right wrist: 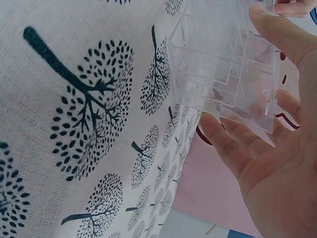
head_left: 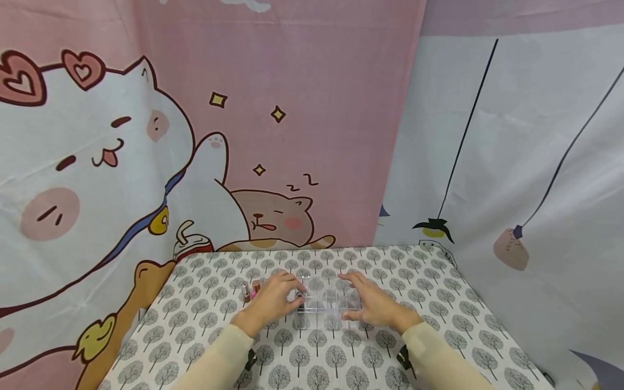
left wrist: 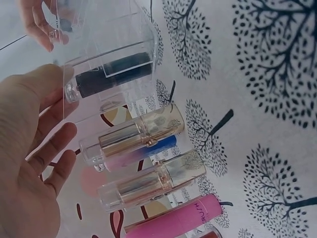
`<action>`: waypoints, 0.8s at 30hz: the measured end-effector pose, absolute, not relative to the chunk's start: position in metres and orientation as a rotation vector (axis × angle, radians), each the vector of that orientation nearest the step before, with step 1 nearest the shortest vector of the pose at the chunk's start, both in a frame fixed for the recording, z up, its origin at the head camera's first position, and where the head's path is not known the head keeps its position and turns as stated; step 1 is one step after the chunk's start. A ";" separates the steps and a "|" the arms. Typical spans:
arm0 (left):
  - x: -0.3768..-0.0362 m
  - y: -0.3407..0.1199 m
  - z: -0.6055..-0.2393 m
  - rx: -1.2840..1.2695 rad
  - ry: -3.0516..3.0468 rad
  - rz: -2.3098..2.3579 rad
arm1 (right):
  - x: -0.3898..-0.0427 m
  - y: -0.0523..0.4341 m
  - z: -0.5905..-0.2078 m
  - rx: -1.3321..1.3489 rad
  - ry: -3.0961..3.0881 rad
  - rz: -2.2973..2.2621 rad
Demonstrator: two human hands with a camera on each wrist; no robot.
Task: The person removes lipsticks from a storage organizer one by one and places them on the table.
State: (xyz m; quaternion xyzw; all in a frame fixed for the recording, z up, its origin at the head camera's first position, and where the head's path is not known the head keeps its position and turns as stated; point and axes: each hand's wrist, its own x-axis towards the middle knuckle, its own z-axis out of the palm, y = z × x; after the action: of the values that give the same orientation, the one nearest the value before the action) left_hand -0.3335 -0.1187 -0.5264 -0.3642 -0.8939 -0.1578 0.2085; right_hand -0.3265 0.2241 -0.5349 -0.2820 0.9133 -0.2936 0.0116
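Fingers of left hand (head_left: 273,300) and right hand (head_left: 372,304) straight, touching ends of clear plastic divided box (head_left: 325,304) mid-frame; black lipstick tube (left wrist: 111,75) inside, nearer left hand.

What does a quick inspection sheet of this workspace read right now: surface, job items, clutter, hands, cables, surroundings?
Surface: table under a tree-print cloth.
Job's things: clear compartment organizer between both hands, one dark lipstick in a compartment; gold-cased lipsticks and a pink tube lie on the cloth beside it.
Clutter: nothing seen.
Hands: left hand at the organizer's left end, fingers relaxed; right hand steadies its right end with straight fingers.
Cables: nothing seen.
Surroundings: cartoon-cat curtain behind, pale printed curtain to the right.
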 end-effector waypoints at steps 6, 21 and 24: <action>-0.334 -0.117 -0.526 -1.006 -2.482 -0.381 | -0.326 0.224 -0.533 -0.872 2.843 -0.933; -0.331 -0.114 -0.524 -0.954 -2.555 -0.378 | -0.325 0.224 -0.535 -0.913 2.854 -0.917; -0.331 -0.115 -0.523 -0.951 -2.549 -0.398 | -0.325 0.224 -0.535 -0.911 2.849 -0.922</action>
State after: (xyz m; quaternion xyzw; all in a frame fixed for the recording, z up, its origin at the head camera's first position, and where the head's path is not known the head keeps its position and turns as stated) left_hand -0.3307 -0.1146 -0.5234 -0.3392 -0.9093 -0.1420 0.1947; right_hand -0.3247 0.2241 -0.5347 -0.2910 0.9102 -0.2945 0.0057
